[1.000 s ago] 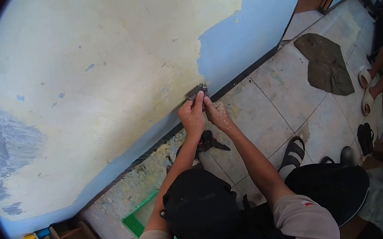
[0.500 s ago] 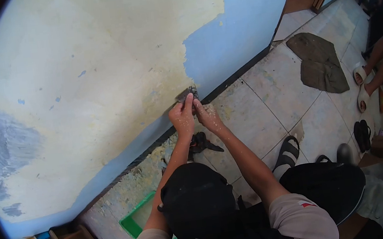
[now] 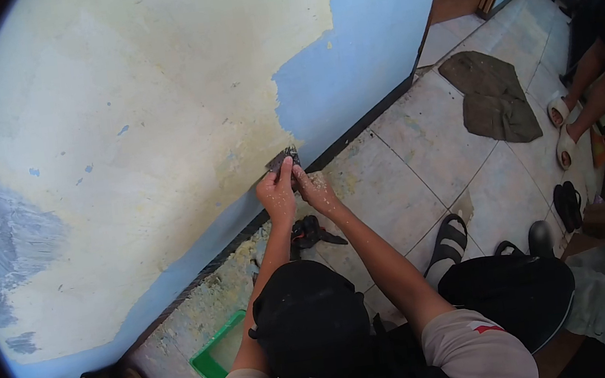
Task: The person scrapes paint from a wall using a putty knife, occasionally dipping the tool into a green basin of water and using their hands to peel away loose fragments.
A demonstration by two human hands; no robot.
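Note:
A dark flat scraper point(image 3: 281, 159) lies against the wall point(image 3: 177, 91), low down where bare cream surface meets blue paint point(image 3: 348, 70). My left hand point(image 3: 277, 193) is closed on the scraper from the left, one finger stretched along it. On the right side, my right hand point(image 3: 316, 190) grips the same scraper and is speckled with pale flakes. The two hands nearly touch. Its handle is mostly hidden by my fingers.
Paint scrapings point(image 3: 213, 294) litter the tiled floor point(image 3: 411, 153) along the wall. A green tray point(image 3: 207, 367) and a black object with orange parts point(image 3: 314, 231) are near my arms. A brown cloth point(image 3: 491, 98) lies right; another person's legs point(image 3: 596, 92) stand beyond.
The view has shifted, so the wall and floor items sit further left. Both hands remain on the scraper, which is still against the wall near the paint edge.

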